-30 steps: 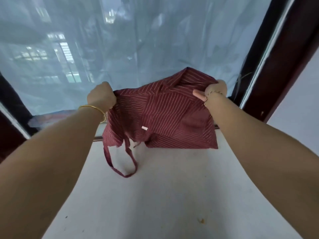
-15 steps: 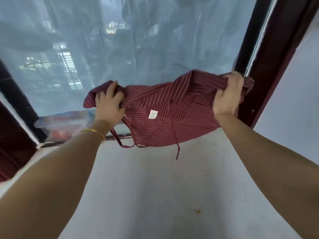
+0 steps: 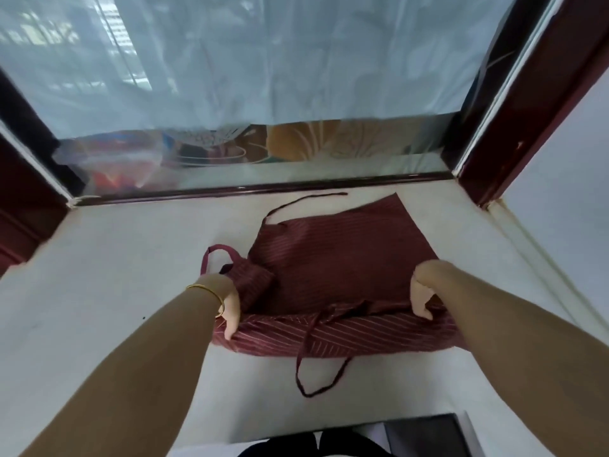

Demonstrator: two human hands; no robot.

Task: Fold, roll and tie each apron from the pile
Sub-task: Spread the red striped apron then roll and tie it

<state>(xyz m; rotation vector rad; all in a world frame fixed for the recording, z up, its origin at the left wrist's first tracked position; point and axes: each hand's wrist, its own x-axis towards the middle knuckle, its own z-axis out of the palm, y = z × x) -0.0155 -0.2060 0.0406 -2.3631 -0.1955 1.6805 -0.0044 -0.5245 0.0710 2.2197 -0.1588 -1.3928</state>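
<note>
Head view shows the apron [image 3: 333, 268], dark red with thin pale stripes, spread on the pale bench [image 3: 115, 258] near the window sill, its near edge raised in a soft sagging fold. It looks light, limp cloth that will drape and crease wherever it is unsupported, so it is best taken at the two ends of the near hem, as now. The left hand [image 3: 227, 305] pinches the left end of that fold and the right hand [image 3: 423, 291] grips the right end, fingers curled over the fabric. One tie strap [image 3: 311, 367] trails loose toward the person and could snag; another thin strap [image 3: 303, 201] lies beyond, by the window frame [image 3: 263, 188].
</note>
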